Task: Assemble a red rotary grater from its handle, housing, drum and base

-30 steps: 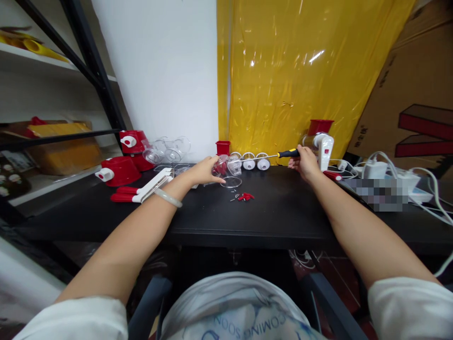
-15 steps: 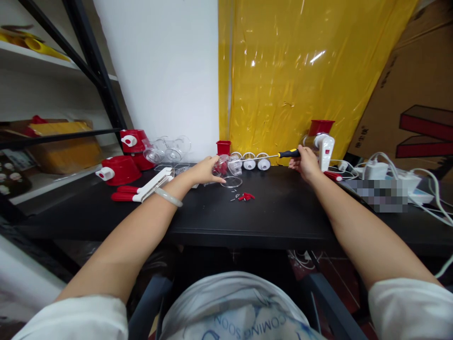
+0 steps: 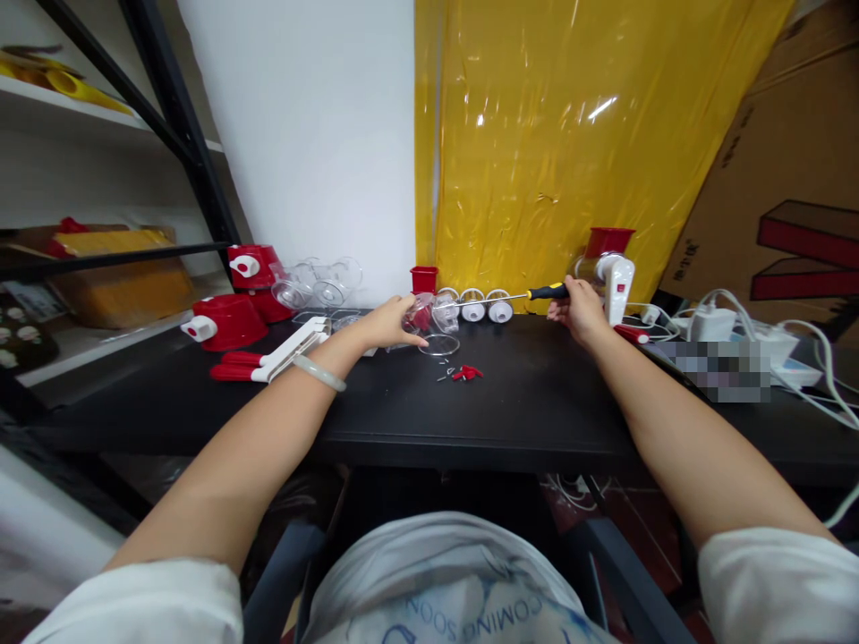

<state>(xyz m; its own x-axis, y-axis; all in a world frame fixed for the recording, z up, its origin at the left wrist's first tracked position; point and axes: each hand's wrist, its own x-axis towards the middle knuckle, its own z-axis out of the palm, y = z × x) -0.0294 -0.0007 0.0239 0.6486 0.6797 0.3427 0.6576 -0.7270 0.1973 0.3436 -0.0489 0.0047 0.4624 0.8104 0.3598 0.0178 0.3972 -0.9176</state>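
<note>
On the black table (image 3: 537, 402), small red bits (image 3: 468, 372) lie just before a clear ring (image 3: 438, 344). The left hand (image 3: 386, 324) grips a clear part (image 3: 429, 313) lying on its side by the ring. The right hand (image 3: 578, 309) clasps a screwdriver (image 3: 547, 292), its shaft level and its tip at the part. A white grinder (image 3: 612, 273) stands just behind the right hand.

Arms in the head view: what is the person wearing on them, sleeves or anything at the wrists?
The left arm is bare below a short white sleeve, with a pale, glossy bangle at the wrist. The right arm is bare below a matching white sleeve, with nothing at the wrist. No gloves or watch show.
</note>
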